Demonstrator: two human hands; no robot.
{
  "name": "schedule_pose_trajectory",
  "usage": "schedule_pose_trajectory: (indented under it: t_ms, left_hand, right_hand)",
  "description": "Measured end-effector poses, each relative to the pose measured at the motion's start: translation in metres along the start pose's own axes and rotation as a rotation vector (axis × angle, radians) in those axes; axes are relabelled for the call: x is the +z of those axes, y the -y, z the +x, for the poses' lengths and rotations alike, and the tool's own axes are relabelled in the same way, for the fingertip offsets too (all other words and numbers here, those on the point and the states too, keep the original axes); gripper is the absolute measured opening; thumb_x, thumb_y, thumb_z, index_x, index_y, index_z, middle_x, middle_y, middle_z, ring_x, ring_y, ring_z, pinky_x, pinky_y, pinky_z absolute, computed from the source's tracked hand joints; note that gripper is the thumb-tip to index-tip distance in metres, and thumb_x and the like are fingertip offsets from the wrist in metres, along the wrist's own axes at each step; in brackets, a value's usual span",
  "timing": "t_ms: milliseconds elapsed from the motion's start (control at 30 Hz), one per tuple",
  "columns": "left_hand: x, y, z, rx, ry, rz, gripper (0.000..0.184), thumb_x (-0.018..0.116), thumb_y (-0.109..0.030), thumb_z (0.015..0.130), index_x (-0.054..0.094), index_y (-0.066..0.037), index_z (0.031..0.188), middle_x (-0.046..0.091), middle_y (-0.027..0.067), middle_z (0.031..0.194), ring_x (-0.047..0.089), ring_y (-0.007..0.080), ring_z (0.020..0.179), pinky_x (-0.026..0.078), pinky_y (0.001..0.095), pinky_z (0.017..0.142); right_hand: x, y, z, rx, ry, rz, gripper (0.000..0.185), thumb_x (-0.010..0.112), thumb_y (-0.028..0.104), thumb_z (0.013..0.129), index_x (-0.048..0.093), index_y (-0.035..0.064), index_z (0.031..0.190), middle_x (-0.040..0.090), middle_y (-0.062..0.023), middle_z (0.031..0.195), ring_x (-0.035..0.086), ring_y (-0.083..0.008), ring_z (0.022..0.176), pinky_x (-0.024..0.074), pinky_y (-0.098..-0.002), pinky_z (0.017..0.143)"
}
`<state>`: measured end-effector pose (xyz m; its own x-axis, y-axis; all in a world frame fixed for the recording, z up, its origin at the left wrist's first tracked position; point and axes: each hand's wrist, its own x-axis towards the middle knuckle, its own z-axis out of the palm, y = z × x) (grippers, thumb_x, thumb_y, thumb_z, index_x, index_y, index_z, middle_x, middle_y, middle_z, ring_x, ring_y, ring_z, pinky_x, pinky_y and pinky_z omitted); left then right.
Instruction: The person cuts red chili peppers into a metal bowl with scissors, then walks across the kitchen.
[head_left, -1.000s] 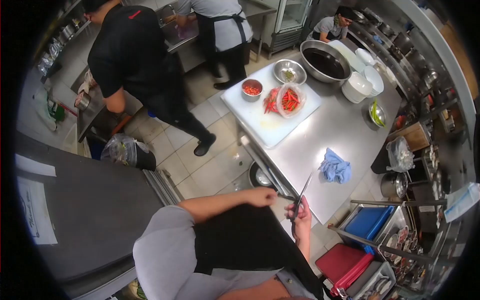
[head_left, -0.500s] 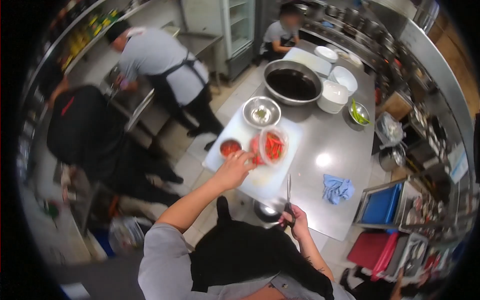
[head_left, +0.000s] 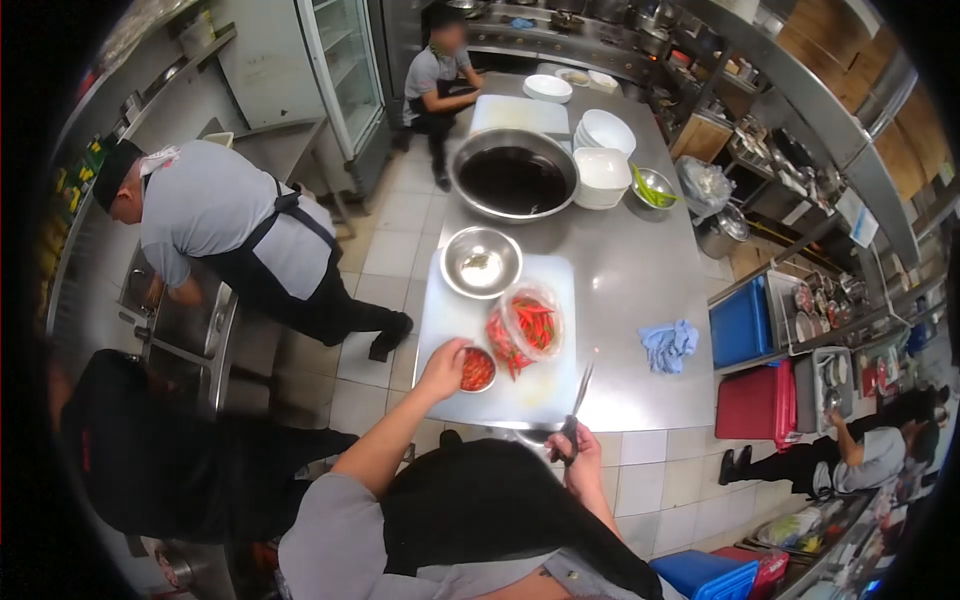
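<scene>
Your left hand [head_left: 440,374] nearer chopped-chilli bowl [head_left: 478,370], cutting board's [head_left: 455,408] near-left corner; fingers half-curled at left rim, firmness unclear. Your right hand [head_left: 586,464] closed round scissors [head_left: 571,436], blades pointing away, beside near-right corner.

Board [head_left: 530,400], near edge of table [head_left: 640,285], centre frame. On board: cup [head_left: 478,370] lower left; chilli bag [head_left: 530,322] right of cup; bowl [head_left: 481,262] above both. Basin [head_left: 513,176] behind bowl. Stacked bowls [head_left: 602,170] right of basin. Cloth [head_left: 668,347] on table, right of board.
</scene>
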<state>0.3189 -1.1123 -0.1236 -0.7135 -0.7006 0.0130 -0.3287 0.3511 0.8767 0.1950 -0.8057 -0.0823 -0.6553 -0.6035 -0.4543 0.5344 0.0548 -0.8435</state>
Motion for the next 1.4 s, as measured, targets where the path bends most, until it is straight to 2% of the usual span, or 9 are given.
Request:
schedule_pose_trajectory:
  t_ms: [200, 300, 400, 500, 700, 900, 1000, 1200, 1400]
  left_hand:
    - [0.01, -0.03, -0.003, 0.302, -0.165, 0.242, 0.026, 0.055, -0.008, 0.096, 0.063, -0.003, 0.12, 0.066, 0.0212, 0.111, 0.061, 0.0423, 0.109, 0.048, 0.0473, 0.097]
    - [-0.012, -0.074, 0.017, 0.575, 0.051, 0.211, 0.02, 0.061, -0.01, 0.093, 0.067, -0.003, 0.111, 0.069, 0.0167, 0.105, 0.065, 0.0386, 0.104, 0.05, 0.0446, 0.095]
    - [0.001, -0.081, 0.047, 0.578, 0.549, 0.113, 0.015, 0.066, -0.01, 0.086, 0.069, -0.005, 0.1, 0.071, 0.0131, 0.102, 0.067, 0.0355, 0.099, 0.053, 0.0446, 0.085]
    - [0.026, -0.065, 0.091, 0.779, 0.793, 0.3, 0.017, 0.068, -0.009, 0.083, 0.072, -0.007, 0.099, 0.072, 0.0134, 0.095, 0.069, 0.0312, 0.091, 0.054, 0.0432, 0.077]
    - [0.026, -0.082, 0.137, 0.921, 1.124, 0.543, 0.016, 0.072, -0.012, 0.076, 0.074, -0.008, 0.092, 0.072, 0.0142, 0.083, 0.071, 0.0353, 0.084, 0.054, 0.0483, 0.074]
    - [0.045, -0.063, 0.152, 1.057, 1.135, 0.555, 0.01, 0.072, -0.013, 0.077, 0.073, -0.008, 0.086, 0.071, 0.013, 0.092, 0.071, 0.0346, 0.087, 0.055, 0.0488, 0.074]
    - [0.044, -0.074, 0.148, 0.953, 1.119, 0.603, 0.009, 0.07, -0.01, 0.077, 0.074, -0.01, 0.084, 0.071, 0.0133, 0.092, 0.071, 0.0345, 0.086, 0.055, 0.0489, 0.072]
    - [0.038, -0.078, 0.152, 1.199, 1.136, 0.589, 0.012, 0.069, -0.014, 0.08, 0.073, -0.006, 0.089, 0.067, 0.0153, 0.107, 0.069, 0.0345, 0.095, 0.055, 0.0496, 0.078]
    - [0.034, -0.088, 0.153, 0.934, 1.086, 0.466, 0.021, 0.074, -0.02, 0.081, 0.07, -0.005, 0.094, 0.068, 0.017, 0.095, 0.066, 0.0361, 0.094, 0.052, 0.0483, 0.082]
  right_hand:
    - [0.017, -0.015, 0.012, -0.053, 0.018, -0.01, 0.052, 0.075, 0.003, 0.089, 0.051, -0.0045, 0.135, 0.07, -0.0101, 0.091, 0.068, -0.0184, 0.077, 0.0547, -0.0298, 0.065]
    - [0.034, -0.022, 0.013, -0.107, -0.033, 0.014, 0.051, 0.076, 0.007, 0.089, 0.055, -0.0025, 0.134, 0.071, -0.0091, 0.087, 0.066, -0.016, 0.07, 0.0516, -0.0278, 0.06]
    - [0.045, -0.034, 0.009, -0.127, -0.099, 0.05, 0.052, 0.077, 0.009, 0.088, 0.055, -0.0029, 0.134, 0.07, -0.0085, 0.086, 0.066, -0.0156, 0.068, 0.0512, -0.0273, 0.06]
    - [0.064, -0.05, 0.008, -0.156, -0.249, 0.082, 0.048, 0.077, 0.011, 0.089, 0.056, -0.0027, 0.13, 0.07, -0.0085, 0.085, 0.065, -0.0159, 0.066, 0.0509, -0.0272, 0.059]
    - [0.126, -0.066, 0.0, -0.202, -0.451, 0.22, 0.024, 0.072, 0.011, 0.093, 0.058, 0.0013, 0.11, 0.066, -0.0087, 0.086, 0.066, -0.0189, 0.072, 0.0539, -0.0306, 0.061]
    - [0.171, -0.068, -0.007, -0.266, -0.516, 0.228, 0.032, 0.071, 0.007, 0.092, 0.057, -0.0009, 0.119, 0.067, -0.0092, 0.086, 0.066, -0.0184, 0.071, 0.0539, -0.0297, 0.06]
    - [0.18, -0.072, -0.009, -0.26, -0.531, 0.219, 0.033, 0.071, 0.006, 0.092, 0.057, -0.0012, 0.12, 0.067, -0.0095, 0.087, 0.066, -0.0187, 0.072, 0.0542, -0.0303, 0.06]
    - [0.181, -0.074, -0.01, -0.278, -0.527, 0.196, 0.036, 0.073, 0.005, 0.091, 0.056, -0.0019, 0.122, 0.067, -0.0094, 0.087, 0.067, -0.0181, 0.074, 0.0554, -0.0302, 0.06]
    - [0.188, -0.076, 0.014, -0.392, -0.692, 0.171, 0.055, 0.075, 0.004, 0.09, 0.047, -0.004, 0.137, 0.066, -0.0085, 0.095, 0.065, -0.0143, 0.079, 0.0539, -0.0277, 0.062]
